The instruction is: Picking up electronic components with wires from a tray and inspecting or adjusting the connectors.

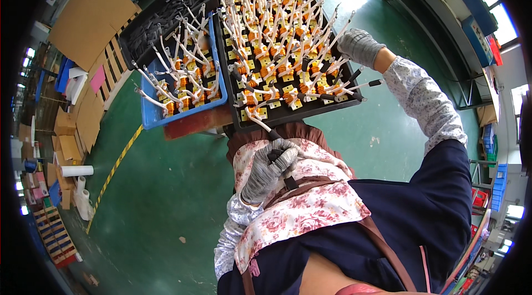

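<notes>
Left hand, gloved, is closed around the black-tipped lead of a wound coil part at the black tray's near edge. Right hand, gloved, is curled against the tray's right side; grip cannot be told. Blue bin is set just left.

Both hands wear grey knit gloves. The left hand sits at the centre of the frame, held close to the body, fingers curled shut in a fist, its forearm in a floral sleeve. The right hand reaches to the upper right, arm extended, fingers bent downward.
</notes>
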Available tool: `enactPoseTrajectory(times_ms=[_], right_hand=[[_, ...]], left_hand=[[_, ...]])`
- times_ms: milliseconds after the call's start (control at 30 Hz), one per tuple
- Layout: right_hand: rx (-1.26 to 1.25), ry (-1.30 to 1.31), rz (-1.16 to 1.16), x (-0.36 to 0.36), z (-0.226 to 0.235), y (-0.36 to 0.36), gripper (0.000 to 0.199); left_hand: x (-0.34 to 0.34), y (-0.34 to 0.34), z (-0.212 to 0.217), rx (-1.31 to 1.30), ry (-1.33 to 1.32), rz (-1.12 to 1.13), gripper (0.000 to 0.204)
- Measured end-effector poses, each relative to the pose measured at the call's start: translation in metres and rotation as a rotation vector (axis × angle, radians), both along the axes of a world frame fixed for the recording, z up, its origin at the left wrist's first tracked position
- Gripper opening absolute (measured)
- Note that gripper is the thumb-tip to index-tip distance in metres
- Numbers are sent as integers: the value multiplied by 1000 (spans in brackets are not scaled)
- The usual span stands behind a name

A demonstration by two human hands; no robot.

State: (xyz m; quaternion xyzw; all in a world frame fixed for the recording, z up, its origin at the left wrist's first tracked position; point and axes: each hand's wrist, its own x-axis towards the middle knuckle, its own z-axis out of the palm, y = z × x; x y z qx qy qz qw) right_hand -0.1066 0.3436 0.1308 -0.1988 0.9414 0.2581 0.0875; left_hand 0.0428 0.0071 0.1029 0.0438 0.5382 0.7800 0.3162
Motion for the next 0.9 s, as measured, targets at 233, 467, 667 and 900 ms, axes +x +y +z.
enactPoseTrajectory(times_ms=[233,467,667,900], right_hand=[[-699,39,-289,13,27,-2,20],[-823,83,-308,16,18,3,12],[-855,99,-312,18,16,3,11],[-848,435,160,72,64,-79,27]], left_hand=[[0,-5,-5,31,4,4,16],[-1,2,-2,17,9,-7,16],[-3,1,-3,80,-59,3,14],[-5,7,-12,260,-56,-60,34]])
